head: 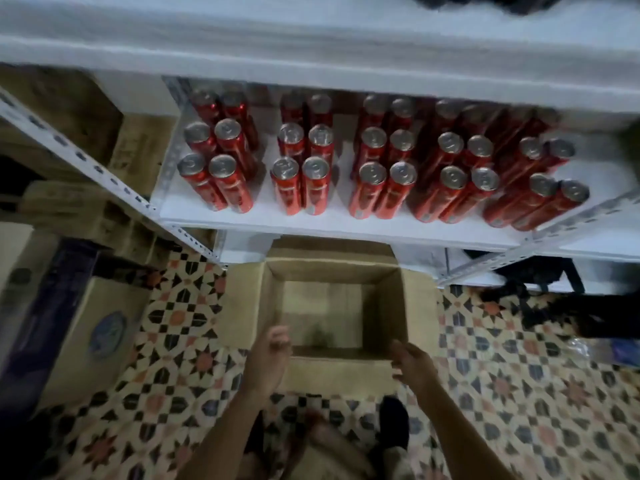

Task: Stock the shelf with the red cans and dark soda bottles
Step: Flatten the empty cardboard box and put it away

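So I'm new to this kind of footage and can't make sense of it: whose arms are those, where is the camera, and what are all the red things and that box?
There is one picture only, taken by a wide-angle camera worn on a person's head, looking forward and down. That is why the edges bend.

The two bare arms belong to that person. The left hand and the right hand reach toward the near edge of an open cardboard box standing on the patterned tiled floor. The picture is blurred, but neither hand seems to hold anything, and the box looks empty inside.

Above the box is a white metal shelf. On it stand the red cans, upright, in paired rows with gaps between the groups.

More cardboard boxes sit at the left. I see no bottles clearly.
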